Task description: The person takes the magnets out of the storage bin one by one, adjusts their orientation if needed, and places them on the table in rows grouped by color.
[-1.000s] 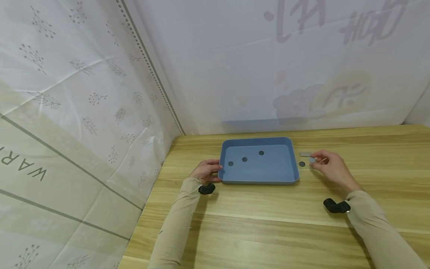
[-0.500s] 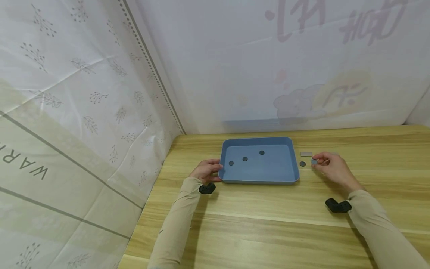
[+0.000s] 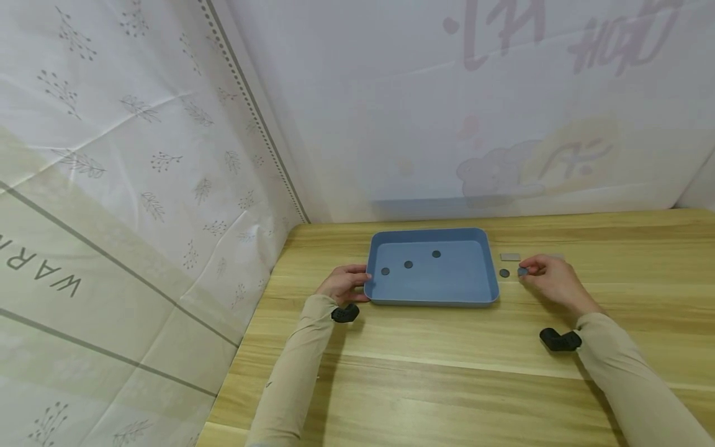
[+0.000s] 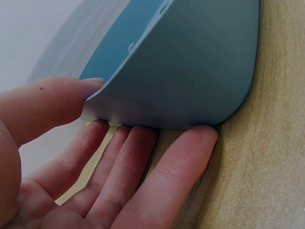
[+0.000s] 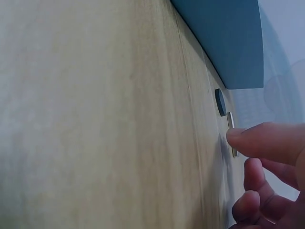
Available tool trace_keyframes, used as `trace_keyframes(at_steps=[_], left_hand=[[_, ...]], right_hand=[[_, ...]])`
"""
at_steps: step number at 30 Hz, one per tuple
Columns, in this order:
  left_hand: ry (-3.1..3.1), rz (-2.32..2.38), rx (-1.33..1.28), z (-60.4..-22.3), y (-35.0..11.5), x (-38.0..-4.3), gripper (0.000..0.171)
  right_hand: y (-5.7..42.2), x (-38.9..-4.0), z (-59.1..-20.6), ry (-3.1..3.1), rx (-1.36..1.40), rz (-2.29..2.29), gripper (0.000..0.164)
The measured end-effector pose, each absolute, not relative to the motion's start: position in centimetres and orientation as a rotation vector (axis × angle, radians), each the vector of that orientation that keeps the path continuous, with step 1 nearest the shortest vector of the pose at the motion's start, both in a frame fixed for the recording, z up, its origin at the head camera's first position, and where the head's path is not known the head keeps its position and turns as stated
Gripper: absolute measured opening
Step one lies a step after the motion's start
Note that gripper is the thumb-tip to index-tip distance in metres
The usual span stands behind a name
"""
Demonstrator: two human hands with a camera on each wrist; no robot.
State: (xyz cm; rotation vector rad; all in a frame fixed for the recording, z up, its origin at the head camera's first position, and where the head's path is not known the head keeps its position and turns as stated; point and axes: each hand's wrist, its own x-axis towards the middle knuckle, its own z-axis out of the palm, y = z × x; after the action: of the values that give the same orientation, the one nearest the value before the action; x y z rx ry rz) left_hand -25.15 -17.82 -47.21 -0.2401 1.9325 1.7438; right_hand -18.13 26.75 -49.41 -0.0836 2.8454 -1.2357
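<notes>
My left hand (image 3: 344, 284) holds the left end of a shallow blue tray (image 3: 430, 303). In the left wrist view its thumb lies over the rim, and the fingertips (image 4: 202, 136) touch the tray's outer wall low down. Three dark grey discs (image 3: 408, 264) lie spread inside the tray. To the right of it, my right hand (image 3: 550, 280) pinches a small round grey disc (image 3: 522, 271) between thumb and forefinger, low over the table. That disc is hidden behind the thumb in the right wrist view. Beside it another dark disc (image 3: 504, 273) lies flat on the wood.
A thin grey rectangular piece (image 3: 510, 257) lies just behind the loose disc. A second pale flat piece (image 3: 557, 255) shows beyond my right hand. The wood-grain table (image 3: 424, 385) ends at a printed cloth wall (image 3: 391, 124) behind and on the left.
My right hand has shifted slightly right and lower, and its disc has turned from a pale face to a darker one. The rectangular piece is uncovered now. The left hand stays on the tray.
</notes>
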Motion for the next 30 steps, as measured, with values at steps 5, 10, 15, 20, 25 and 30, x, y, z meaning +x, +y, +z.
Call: trace_keyframes(at_steps=[5,10,15,20,25,30], left_hand=[[1.926,1.748,-0.255,-47.24,-17.83,-25.15,0.045],[1.934,1.749,-0.256,-47.09,-17.73,-25.07,0.044],[1.944,1.745,-0.258,-47.11,-17.72,-25.09,0.044],[1.947,1.740,-0.252,-47.14,-17.76,-25.12,0.044],[1.944,1.736,-0.253,-47.07,-17.76,-25.09,0.044],[1.947,1.734,-0.248,-47.11,-17.77,-25.09,0.043]], right_hand=[[26.73,-18.41,-49.64,2.864,-0.090,-1.190,0.033],[26.70,-18.59,-49.72,2.873,-0.089,-1.162,0.032],[26.64,-18.66,-49.55,2.866,-0.082,-1.147,0.033],[26.55,-18.62,-49.25,2.852,-0.074,-1.135,0.035],[26.58,-18.73,-49.23,2.851,-0.078,-1.121,0.037],[26.50,-18.82,-49.23,2.844,-0.064,-1.123,0.036]])
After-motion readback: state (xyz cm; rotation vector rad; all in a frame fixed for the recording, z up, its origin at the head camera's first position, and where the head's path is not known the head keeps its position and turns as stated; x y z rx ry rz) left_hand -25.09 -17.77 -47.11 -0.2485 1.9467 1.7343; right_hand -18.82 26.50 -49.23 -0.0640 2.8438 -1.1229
